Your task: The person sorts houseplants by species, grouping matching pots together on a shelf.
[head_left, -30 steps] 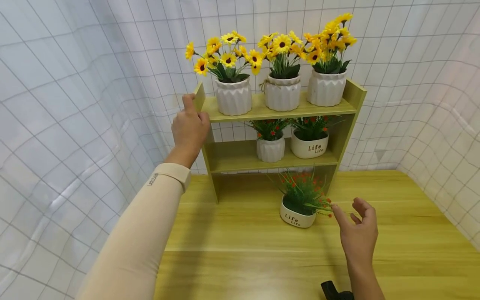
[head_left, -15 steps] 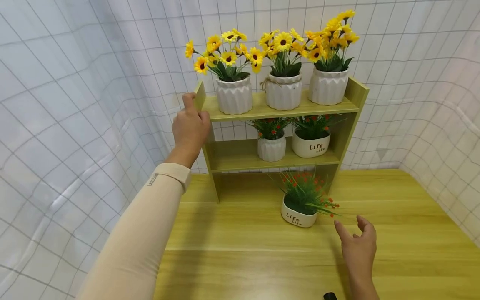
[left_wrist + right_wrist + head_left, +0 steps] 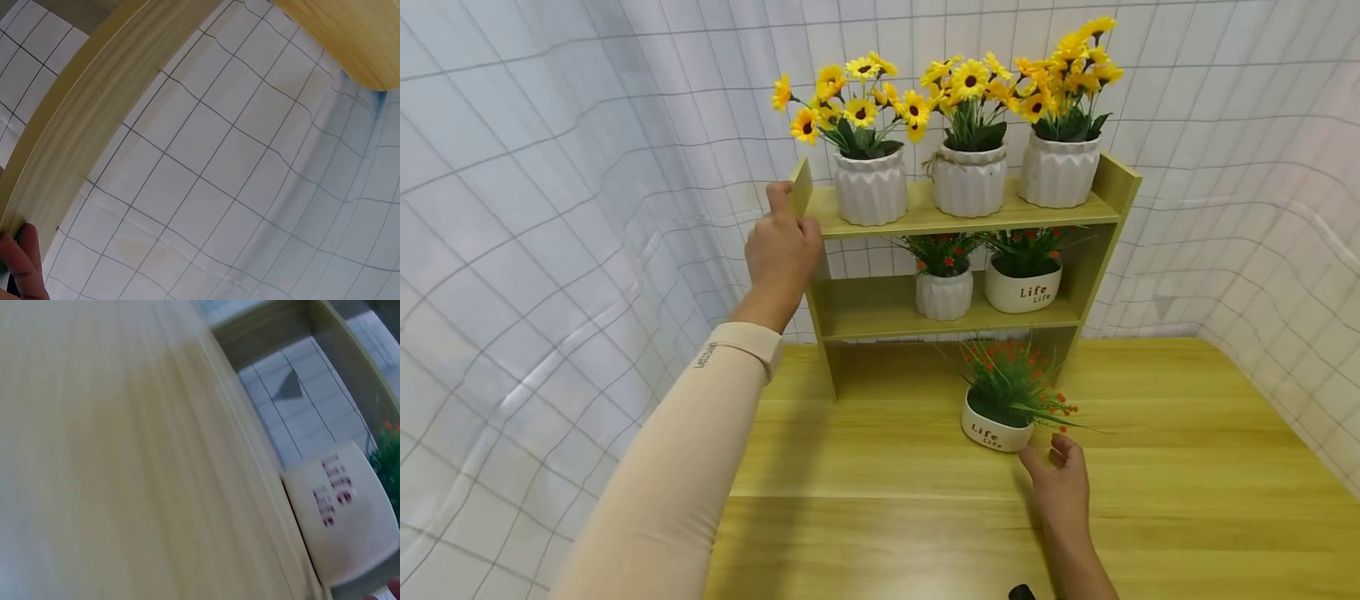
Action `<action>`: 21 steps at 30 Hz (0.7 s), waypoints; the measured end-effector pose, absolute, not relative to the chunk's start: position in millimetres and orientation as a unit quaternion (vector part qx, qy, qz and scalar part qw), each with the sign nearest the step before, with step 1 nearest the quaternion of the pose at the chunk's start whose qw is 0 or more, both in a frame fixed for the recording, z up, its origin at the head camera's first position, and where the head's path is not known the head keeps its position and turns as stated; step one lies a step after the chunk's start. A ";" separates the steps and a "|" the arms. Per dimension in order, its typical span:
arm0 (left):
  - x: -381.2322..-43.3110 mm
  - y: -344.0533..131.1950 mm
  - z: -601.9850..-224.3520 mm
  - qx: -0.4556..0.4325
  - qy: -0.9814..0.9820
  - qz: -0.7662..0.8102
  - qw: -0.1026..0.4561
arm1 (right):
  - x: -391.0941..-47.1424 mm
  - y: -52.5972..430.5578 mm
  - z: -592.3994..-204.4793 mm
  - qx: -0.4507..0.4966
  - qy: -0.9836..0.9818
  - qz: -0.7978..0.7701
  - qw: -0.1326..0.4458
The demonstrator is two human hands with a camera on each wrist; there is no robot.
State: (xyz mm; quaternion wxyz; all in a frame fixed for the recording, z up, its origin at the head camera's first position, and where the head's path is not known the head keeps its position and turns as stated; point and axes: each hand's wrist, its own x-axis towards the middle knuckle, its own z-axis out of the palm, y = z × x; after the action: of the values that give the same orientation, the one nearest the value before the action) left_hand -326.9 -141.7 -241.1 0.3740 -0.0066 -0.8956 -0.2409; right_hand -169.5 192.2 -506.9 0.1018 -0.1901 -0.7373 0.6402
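My left hand (image 3: pixel 782 258) grips the left side panel of a small wooden shelf (image 3: pixel 962 219). Some of its fingers (image 3: pixel 25 265) show against the panel's edge in the left wrist view. On the table in front of the shelf stands an oval white flowerpot (image 3: pixel 995 429) marked "Life", planted with grass and red flowers. My right hand (image 3: pixel 1063 492) is at this pot's right end, fingers loosely bent and thumb by the lower rim; whether it touches, I cannot tell. In the right wrist view, the pot (image 3: pixel 344 515) appears at the right and little of the hand shows.
Three white pots (image 3: pixel 871 190) of yellow flowers stand on the top shelf. Below them, a ribbed white pot (image 3: pixel 943 297) and another "Life" pot (image 3: pixel 1024 287) sit on the middle board. A black object (image 3: pixel 1021 592) lies at the table's (image 3: pixel 1210 483) front. A grid-patterned curtain (image 3: pixel 1240 208) surrounds it.
My right hand first drew back from the plant's drooping stems, then moved left to the pot's right end. The left hand stays on the shelf, and the pots keep their places.
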 end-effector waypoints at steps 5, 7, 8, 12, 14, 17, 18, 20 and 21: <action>-326.2 -141.2 -241.1 -0.008 -0.898 -0.240 0.369 | -176.9 166.0 -511.2 -0.175 -0.735 0.644 0.117; -325.6 -141.1 -241.0 -0.007 -0.899 -0.240 0.367 | -179.1 159.0 -511.5 -0.171 -0.736 0.642 0.126; -325.3 -141.0 -241.0 -0.007 -0.899 -0.240 0.366 | -180.0 156.4 -511.7 -0.169 -0.737 0.641 0.131; -325.1 -141.4 -241.5 -0.006 -0.900 -0.239 0.365 | -184.2 149.9 -511.4 -0.170 -0.738 0.638 0.143; -325.5 -141.7 -241.6 -0.005 -0.899 -0.239 0.367 | -187.6 148.3 -511.4 -0.168 -0.738 0.637 0.145; -326.0 -141.9 -241.5 -0.006 -0.898 -0.237 0.371 | -194.4 147.2 -511.1 -0.166 -0.741 0.633 0.152; -326.0 -141.9 -241.3 -0.007 -0.898 -0.236 0.372 | -197.2 147.2 -511.2 -0.164 -0.740 0.633 0.158; -326.4 -142.0 -241.2 -0.008 -0.897 -0.236 0.374 | -204.0 146.9 -511.9 -0.164 -0.739 0.630 0.174; -326.3 -141.9 -241.1 -0.008 -0.896 -0.236 0.375 | -207.7 146.9 -512.8 -0.163 -0.739 0.628 0.181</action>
State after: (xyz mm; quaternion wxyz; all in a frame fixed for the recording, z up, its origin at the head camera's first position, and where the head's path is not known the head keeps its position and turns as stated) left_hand -326.3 -141.9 -241.1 0.3753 -0.0080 -0.8962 -0.2364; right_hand -207.7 146.9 -512.8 0.1809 -0.1625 -0.7392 0.6281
